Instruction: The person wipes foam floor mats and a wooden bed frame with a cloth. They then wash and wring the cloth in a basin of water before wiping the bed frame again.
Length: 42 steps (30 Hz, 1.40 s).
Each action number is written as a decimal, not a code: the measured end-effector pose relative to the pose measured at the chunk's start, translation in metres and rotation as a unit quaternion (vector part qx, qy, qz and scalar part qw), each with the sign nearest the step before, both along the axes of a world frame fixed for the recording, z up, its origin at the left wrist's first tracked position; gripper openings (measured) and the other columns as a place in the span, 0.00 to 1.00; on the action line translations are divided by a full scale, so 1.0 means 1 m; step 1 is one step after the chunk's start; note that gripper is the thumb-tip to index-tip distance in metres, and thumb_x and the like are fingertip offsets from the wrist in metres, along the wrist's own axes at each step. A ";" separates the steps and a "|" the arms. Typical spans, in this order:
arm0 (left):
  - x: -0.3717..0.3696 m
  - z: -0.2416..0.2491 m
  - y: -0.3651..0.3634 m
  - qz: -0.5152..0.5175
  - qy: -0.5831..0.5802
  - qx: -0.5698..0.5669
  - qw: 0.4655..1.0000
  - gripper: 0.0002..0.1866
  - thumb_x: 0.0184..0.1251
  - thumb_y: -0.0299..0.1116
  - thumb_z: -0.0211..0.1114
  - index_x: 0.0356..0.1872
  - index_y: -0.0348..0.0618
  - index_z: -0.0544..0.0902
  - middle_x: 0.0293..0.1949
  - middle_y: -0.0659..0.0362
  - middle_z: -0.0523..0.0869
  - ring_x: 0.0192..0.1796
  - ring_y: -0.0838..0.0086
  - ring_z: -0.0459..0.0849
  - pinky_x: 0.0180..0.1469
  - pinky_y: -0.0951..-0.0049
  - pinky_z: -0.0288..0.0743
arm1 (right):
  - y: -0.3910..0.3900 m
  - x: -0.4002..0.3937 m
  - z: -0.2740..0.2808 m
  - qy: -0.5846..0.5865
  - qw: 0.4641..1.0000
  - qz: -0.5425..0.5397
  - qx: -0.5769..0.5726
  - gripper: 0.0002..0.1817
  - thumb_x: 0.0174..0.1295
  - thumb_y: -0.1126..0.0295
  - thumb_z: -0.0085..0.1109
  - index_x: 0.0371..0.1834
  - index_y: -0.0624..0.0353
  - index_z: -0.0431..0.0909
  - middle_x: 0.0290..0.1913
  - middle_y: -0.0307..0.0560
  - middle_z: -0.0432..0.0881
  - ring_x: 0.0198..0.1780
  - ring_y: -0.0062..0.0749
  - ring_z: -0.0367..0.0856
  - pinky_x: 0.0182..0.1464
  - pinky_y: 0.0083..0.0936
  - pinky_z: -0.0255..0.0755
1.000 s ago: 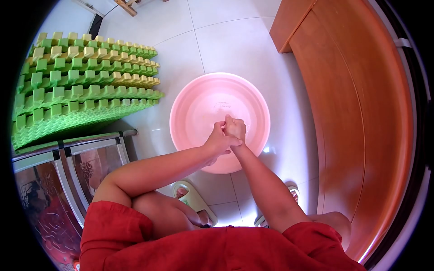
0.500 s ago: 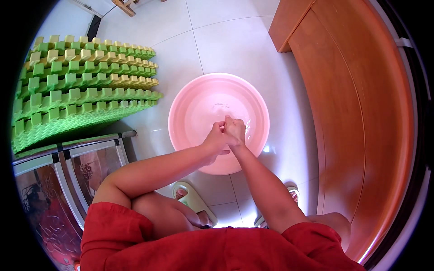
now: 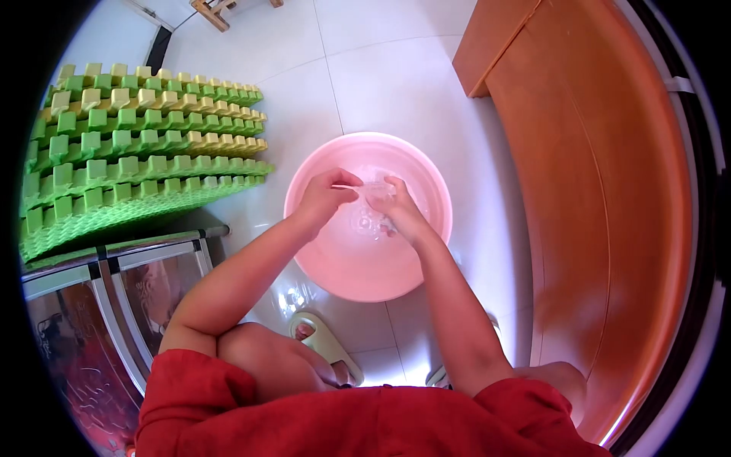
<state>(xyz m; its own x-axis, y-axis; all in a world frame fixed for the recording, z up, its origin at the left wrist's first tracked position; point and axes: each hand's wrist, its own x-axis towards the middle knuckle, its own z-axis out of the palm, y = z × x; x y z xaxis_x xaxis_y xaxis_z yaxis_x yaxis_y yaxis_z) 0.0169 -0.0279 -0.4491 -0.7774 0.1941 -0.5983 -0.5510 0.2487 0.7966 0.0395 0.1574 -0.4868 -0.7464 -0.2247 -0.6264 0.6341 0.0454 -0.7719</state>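
Observation:
A round pink basin [image 3: 343,282] stands on the floor with clear, rippling water inside. Above its left part, my left hand [image 3: 329,199] has thumb and fingertips pinched near a thin, see-through thing [image 3: 375,187] that I cannot make out. My right hand [image 3: 400,211] is at the other end of that see-through thing, with its fingers curled. A small gap separates the two hands, and both are over the basin. Drops or ripples show in the water just below them.
Green and yellow interlocking foam mats [image 3: 145,145] are stacked at the left, above a glass-fronted cabinet [image 3: 160,282]. Brown wooden furniture [image 3: 579,167] runs along the right. Wooden legs [image 3: 213,14] show at the top. A green slipper [image 3: 327,343] is below the basin.
My hands, together half a second ago, have come apart; the left moved left and up. A see-through thing now shows between them, and the water is rippling.

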 end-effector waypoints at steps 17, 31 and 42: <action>0.015 0.016 0.001 -0.035 0.017 -0.050 0.998 0.22 0.53 0.23 0.74 0.46 0.42 0.72 0.44 0.57 0.80 0.45 0.73 0.82 0.45 0.73 0.79 | 0.002 -0.017 0.014 -0.073 0.965 0.046 -0.248 0.20 0.62 0.66 0.64 0.56 0.60 0.74 0.49 0.47 0.79 0.44 0.33 0.82 0.48 0.29 0.80; 0.051 0.130 0.018 0.071 0.034 0.026 0.997 0.12 0.64 0.22 0.58 0.49 0.38 0.79 0.38 0.62 0.83 0.40 0.80 0.81 0.42 0.78 0.75 | 0.003 0.033 0.167 -0.025 0.996 -0.067 -0.049 0.11 0.60 0.77 0.62 0.46 0.66 0.80 0.38 0.44 0.84 0.41 0.27 0.81 0.48 0.25 0.75; 0.060 0.320 0.109 0.143 -0.177 0.221 0.948 0.14 0.71 0.35 0.58 0.53 0.41 0.77 0.40 0.62 0.82 0.42 0.79 0.79 0.44 0.78 0.74 | 0.095 0.070 0.339 -0.055 0.970 -0.209 -0.115 0.12 0.58 0.81 0.57 0.47 0.65 0.78 0.41 0.43 0.82 0.42 0.24 0.80 0.45 0.23 0.75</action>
